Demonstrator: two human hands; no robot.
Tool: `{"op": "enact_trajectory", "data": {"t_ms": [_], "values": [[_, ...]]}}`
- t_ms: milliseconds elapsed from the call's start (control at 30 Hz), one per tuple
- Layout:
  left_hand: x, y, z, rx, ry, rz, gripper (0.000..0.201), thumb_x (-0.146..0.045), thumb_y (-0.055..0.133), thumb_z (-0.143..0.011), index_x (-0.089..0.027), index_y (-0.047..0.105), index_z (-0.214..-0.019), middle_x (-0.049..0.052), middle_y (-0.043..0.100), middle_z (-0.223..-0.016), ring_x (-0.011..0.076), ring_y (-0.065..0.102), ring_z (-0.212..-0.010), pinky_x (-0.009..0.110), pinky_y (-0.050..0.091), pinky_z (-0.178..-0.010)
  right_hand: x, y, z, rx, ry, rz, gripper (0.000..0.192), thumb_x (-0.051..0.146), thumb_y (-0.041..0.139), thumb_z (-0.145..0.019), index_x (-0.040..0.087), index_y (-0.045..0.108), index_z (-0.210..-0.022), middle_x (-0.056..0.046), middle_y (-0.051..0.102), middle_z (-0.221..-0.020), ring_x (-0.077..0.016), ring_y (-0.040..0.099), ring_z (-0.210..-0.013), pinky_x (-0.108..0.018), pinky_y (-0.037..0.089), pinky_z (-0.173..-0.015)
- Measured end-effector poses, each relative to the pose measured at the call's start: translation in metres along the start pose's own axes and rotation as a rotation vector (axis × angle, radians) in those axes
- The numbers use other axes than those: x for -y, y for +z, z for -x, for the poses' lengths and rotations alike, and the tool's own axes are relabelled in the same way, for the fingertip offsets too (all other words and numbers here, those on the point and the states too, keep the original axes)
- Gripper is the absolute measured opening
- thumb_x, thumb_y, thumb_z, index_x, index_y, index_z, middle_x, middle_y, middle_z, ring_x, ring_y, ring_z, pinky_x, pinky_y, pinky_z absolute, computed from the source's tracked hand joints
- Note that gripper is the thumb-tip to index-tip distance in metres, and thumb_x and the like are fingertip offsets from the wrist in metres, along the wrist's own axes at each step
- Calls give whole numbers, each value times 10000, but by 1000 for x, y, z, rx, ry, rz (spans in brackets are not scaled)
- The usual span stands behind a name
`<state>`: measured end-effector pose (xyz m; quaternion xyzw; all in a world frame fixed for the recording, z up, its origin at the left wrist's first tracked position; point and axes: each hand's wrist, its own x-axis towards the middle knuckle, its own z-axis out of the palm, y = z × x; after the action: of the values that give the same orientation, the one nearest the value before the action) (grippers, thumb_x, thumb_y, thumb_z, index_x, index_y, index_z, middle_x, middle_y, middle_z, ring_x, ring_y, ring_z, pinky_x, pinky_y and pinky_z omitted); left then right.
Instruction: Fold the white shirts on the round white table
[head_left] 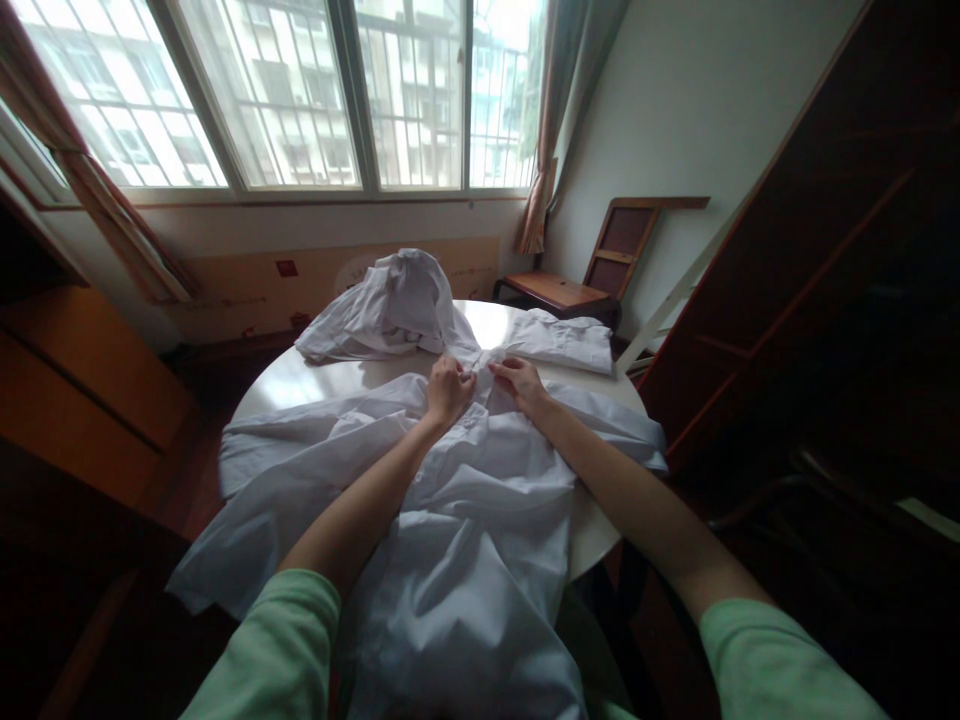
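Observation:
A white long-sleeved garment, looking like a shirt or coat [487, 500], lies spread over the round white table [285, 385], its lower part hanging over the near edge. At its collar end, my left hand [450, 390] is closed with the fingers pinching the cloth. Just to the right, my right hand [521, 382] pinches the same collar area between thumb and fingers. One sleeve stretches out to the left and another to the right. Small details under the fingertips are hidden.
A crumpled heap of white cloth [397, 305] sits at the table's far left. Folded white cloth [566, 340] lies at the far right. Beyond stand a wooden chair [562, 290] and windows. Dark wooden furniture [757, 300] leans in on the right; an orange-brown cabinet [82, 390] stands left.

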<state>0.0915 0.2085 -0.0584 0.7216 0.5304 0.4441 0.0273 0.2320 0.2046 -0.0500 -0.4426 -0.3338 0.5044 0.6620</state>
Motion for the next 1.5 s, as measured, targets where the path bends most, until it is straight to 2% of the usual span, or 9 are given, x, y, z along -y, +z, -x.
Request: {"op": "enact_trajectory", "data": {"t_ms": [167, 300, 367, 500, 633, 900, 1000, 1167, 1500], "values": [[2, -1, 0, 45, -18, 13, 125, -198, 575, -754, -182, 484, -670, 53, 550, -721, 199, 544, -767, 300, 400, -706, 4, -1, 7, 157, 28, 116, 329, 275, 823, -387, 153, 584, -577, 38, 583, -568, -72, 520, -519, -194, 433, -498], [4, 1, -2, 33, -23, 114, 99, -193, 570, -749, -177, 516, -668, 19, 558, -683, 158, 530, -681, 269, 392, -662, 1, -3, 7, 168, -95, 380, 321, 388, 768, -487, 148, 555, -499, 57, 485, -423, -53, 390, -407, -200, 312, -407], [5, 2, -3, 34, 3, 148, 75, -174, 573, -738, -173, 533, -675, 12, 564, -680, 150, 524, -670, 260, 394, -658, -2, -3, 5, 156, -140, 461, 297, 387, 742, -510, 139, 579, -517, 51, 499, -427, -53, 381, -401, -200, 290, -400], [3, 2, -3, 39, 90, 142, 75, -94, 571, -711, -168, 570, -696, 28, 587, -709, 163, 531, -734, 263, 406, -704, -7, -1, -2, 85, -168, 499, 204, 294, 706, -502, 121, 634, -584, 13, 595, -520, -74, 452, -446, -202, 331, -435], [2, 1, -2, 22, 149, 140, 47, -138, 580, -750, -166, 594, -716, 40, 601, -731, 171, 531, -762, 267, 409, -727, -7, 0, -5, 62, -312, 550, 210, 280, 674, -547, 114, 686, -675, -31, 661, -641, -112, 538, -551, -217, 401, -521], [4, 2, -2, 119, 157, 85, 62, -137, 576, -759, -156, 618, -718, 33, 592, -735, 132, 514, -661, 234, 389, -645, -3, 2, 8, 66, -562, 997, 207, 205, 627, -633, 150, 744, -795, -7, 614, -578, -110, 505, -551, -210, 391, -561], [3, 1, -2, 139, 152, 58, 52, -148, 596, -754, -152, 609, -704, 38, 593, -731, 141, 521, -673, 239, 389, -641, -3, 3, 9, 89, -618, 1051, 207, 173, 625, -647, 162, 747, -814, -3, 615, -603, -107, 509, -576, -202, 391, -583], [2, -2, -1, 94, 179, 0, 70, -179, 616, -758, -163, 591, -696, 59, 605, -756, 191, 540, -812, 269, 404, -710, -2, 2, 9, 127, -626, 1084, 207, 157, 626, -678, 166, 747, -845, -5, 618, -620, -106, 514, -588, -202, 391, -601], [1, -2, -1, 101, 142, -21, 122, -182, 615, -765, -177, 575, -651, 58, 608, -760, 191, 549, -823, 267, 408, -700, -3, 1, 7, 132, -649, 1122, 200, 154, 639, -695, 166, 750, -861, -29, 652, -657, -120, 537, -600, -210, 395, -603]]}}
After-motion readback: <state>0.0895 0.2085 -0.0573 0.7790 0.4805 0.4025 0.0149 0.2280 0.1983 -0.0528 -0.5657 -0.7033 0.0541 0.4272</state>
